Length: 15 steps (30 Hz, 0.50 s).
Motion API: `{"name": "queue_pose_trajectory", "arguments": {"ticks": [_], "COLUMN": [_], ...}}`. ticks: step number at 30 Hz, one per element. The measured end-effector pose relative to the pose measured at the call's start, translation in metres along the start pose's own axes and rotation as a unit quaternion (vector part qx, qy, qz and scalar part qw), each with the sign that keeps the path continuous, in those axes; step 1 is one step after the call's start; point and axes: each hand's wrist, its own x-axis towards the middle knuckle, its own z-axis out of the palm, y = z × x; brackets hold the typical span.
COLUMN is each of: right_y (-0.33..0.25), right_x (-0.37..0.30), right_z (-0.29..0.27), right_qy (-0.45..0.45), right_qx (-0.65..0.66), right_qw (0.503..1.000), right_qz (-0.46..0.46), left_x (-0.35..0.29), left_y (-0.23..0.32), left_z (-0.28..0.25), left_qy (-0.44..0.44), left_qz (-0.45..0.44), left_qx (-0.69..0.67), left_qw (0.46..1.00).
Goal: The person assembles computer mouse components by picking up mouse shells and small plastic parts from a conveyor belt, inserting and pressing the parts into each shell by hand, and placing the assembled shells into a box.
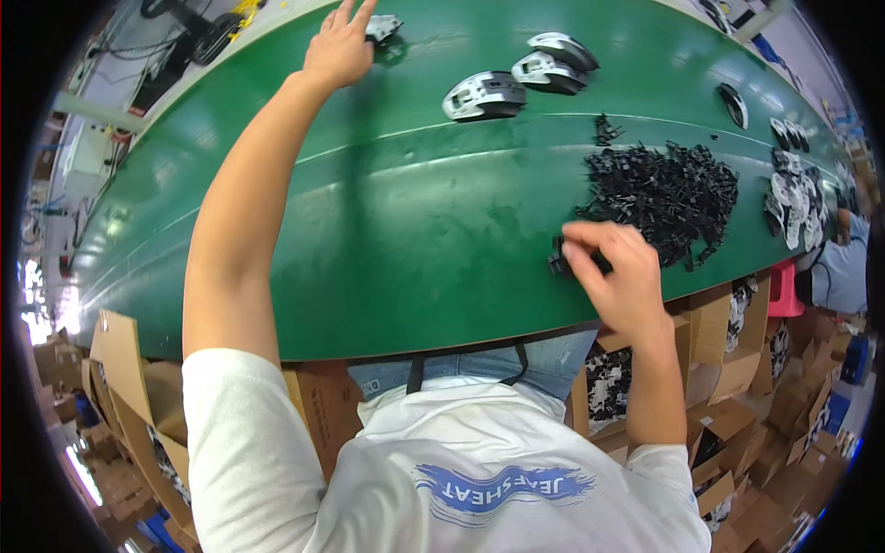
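Observation:
My left arm stretches far across the green table [442,194]. At its far side my left hand [341,51] has its fingers extended and apart, right beside a white-and-black plastic shell [383,29]; whether the thumb touches the shell is hidden. Nearer to me, my right hand [622,272] is closed in a pinch at the table's near part. A small black plastic clip [558,258] shows at its fingertips, partly covered by them. Just beyond this hand spreads a heap of small black plastic clips [659,194].
Three white-and-black shells [484,96] lie past the table's middle seam. More shells [795,198] are grouped at the right, near another person [843,263] and a pink stool [785,290]. Open cardboard boxes [728,346] holding parts stand under the near edge.

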Motion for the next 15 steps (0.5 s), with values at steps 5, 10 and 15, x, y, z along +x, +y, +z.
{"name": "queue_pose_trajectory", "arguments": {"ticks": [5, 10, 15], "right_y": [-0.006, -0.004, -0.018], "right_x": [-0.044, -0.047, -0.014], "right_z": [-0.011, 0.001, 0.024], "right_qy": [-0.021, -0.019, -0.034], "right_qx": [0.100, 0.126, 0.206], "right_qw": [0.994, 0.989, 0.977], "right_qz": [0.049, 0.071, 0.048], "left_x": [0.029, 0.007, -0.017], "left_y": [-0.059, -0.037, -0.047], "left_z": [0.025, 0.001, -0.011], "left_qy": [-0.139, -0.246, -0.243], "left_qz": [0.037, 0.023, -0.021], "left_qx": [0.107, -0.032, -0.141], "left_qw": [0.984, 0.968, 0.960]}}
